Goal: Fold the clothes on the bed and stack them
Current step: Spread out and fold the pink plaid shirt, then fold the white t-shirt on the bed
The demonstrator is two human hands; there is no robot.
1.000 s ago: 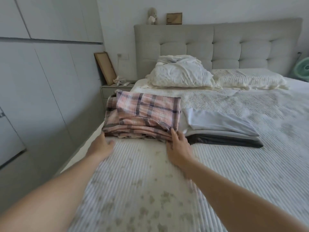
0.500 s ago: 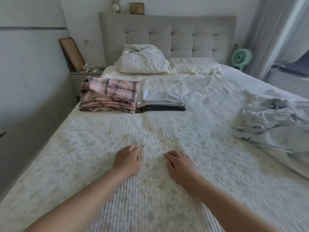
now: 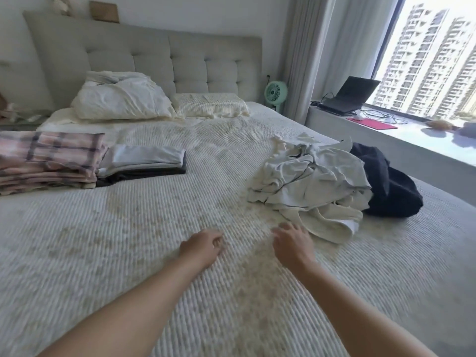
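On the ribbed cream cover of the bed (image 3: 144, 253), low and near the middle of the view, both hands lie apart from each other with nothing in either grip. At about six o'clock the left hand (image 3: 203, 247) rests with its fingers loosely curled under, empty. Just to its three o'clock the right hand (image 3: 292, 244) has its fingers spread and relaxed, also empty, its fingertips just short of the near edge of the unfolded pile of pale clothes (image 3: 311, 184). That pile sits at roughly two o'clock from the right hand, crumpled, with a dark garment (image 3: 389, 186) bunched against its far right side. Well apart, at ten o'clock from the left hand, a folded pink plaid stack (image 3: 49, 158) lies touching a lower folded stack of white and dark pieces (image 3: 144, 162) at its right. Two pillows (image 3: 121, 100) lean at the headboard beyond.
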